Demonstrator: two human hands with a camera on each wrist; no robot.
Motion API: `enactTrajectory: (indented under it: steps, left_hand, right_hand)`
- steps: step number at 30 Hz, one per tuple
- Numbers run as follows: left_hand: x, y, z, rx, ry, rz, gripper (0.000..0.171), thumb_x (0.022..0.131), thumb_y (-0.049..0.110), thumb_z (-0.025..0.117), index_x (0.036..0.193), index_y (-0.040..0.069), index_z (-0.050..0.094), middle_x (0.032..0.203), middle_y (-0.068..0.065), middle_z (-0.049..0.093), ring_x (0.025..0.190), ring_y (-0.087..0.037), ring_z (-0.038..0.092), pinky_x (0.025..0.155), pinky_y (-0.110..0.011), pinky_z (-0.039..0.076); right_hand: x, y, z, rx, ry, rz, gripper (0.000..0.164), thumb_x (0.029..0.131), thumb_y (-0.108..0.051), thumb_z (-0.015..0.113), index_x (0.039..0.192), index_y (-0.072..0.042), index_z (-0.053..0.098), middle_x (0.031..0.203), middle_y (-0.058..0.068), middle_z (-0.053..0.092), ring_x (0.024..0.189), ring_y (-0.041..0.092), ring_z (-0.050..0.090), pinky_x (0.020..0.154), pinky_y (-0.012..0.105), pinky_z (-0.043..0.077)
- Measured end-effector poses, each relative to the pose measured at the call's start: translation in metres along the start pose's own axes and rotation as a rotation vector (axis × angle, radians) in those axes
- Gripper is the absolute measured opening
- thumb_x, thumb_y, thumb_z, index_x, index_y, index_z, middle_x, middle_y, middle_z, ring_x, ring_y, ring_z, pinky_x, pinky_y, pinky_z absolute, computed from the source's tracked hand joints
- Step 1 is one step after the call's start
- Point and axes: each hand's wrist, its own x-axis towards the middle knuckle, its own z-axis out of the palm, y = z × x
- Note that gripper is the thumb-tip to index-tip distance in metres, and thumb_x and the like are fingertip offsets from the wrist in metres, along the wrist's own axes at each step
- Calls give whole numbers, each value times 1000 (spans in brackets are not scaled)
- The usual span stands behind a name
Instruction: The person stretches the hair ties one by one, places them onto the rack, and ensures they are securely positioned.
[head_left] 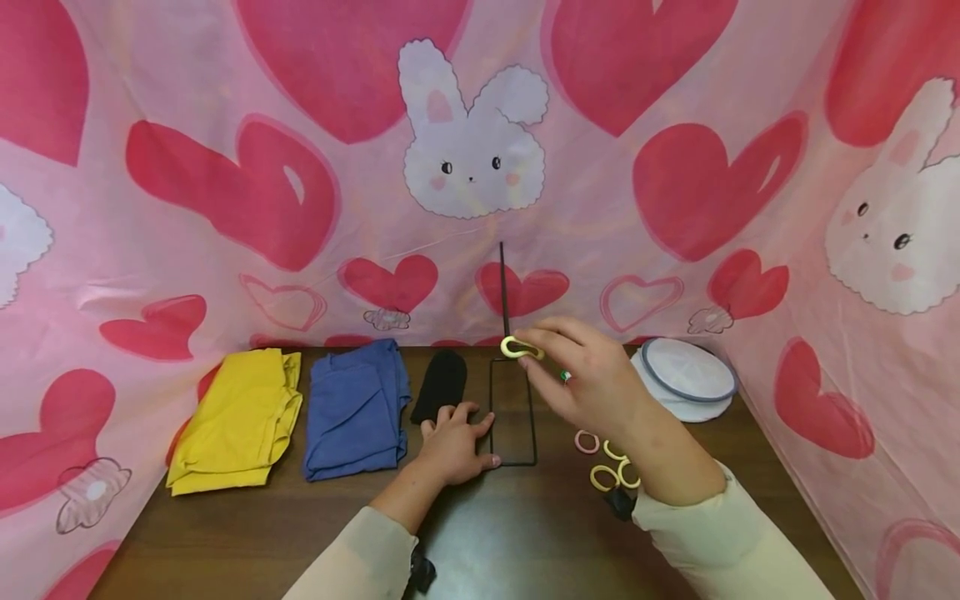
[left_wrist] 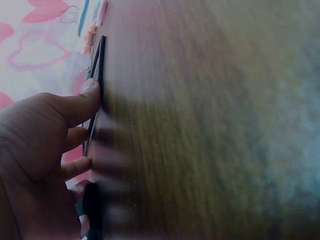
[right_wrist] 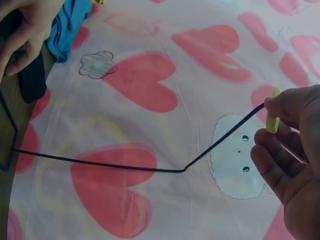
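My right hand [head_left: 592,367] pinches a yellow hair tie [head_left: 512,353] between thumb and fingers, up in the air. In the right wrist view the hair tie [right_wrist: 272,123] is right at the tip of the bent arm of a black wire stand [right_wrist: 110,164]. The stand's rectangular base [head_left: 535,417] lies on the table. At the base's left side my left hand [head_left: 453,448] presses with spread fingers, the thumb at the near left corner. Close up, the left thumb [left_wrist: 91,89] touches the dark bar [left_wrist: 102,55].
Loose pink and yellow hair ties [head_left: 603,477] lie under my right forearm. Left of the stand are a black rounded item [head_left: 442,383], folded blue cloth [head_left: 356,412] and folded yellow cloth [head_left: 236,421]. White round mesh pieces [head_left: 686,375] lie at the back right, before a patterned curtain [head_left: 472,183].
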Motion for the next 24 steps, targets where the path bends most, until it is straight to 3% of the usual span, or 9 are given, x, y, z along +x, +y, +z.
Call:
enactTrajectory:
  steps: [24]
  left_hand:
    - [-1, 1, 2, -14, 5, -11, 77, 89, 63, 73, 155, 33, 50, 160, -4, 38, 139, -38, 34, 93, -58, 33]
  right_hand:
    - [4, 11, 7, -37, -30, 14, 33, 86, -8, 81, 118, -9, 77, 113, 6, 72, 103, 21, 69, 90, 39, 57]
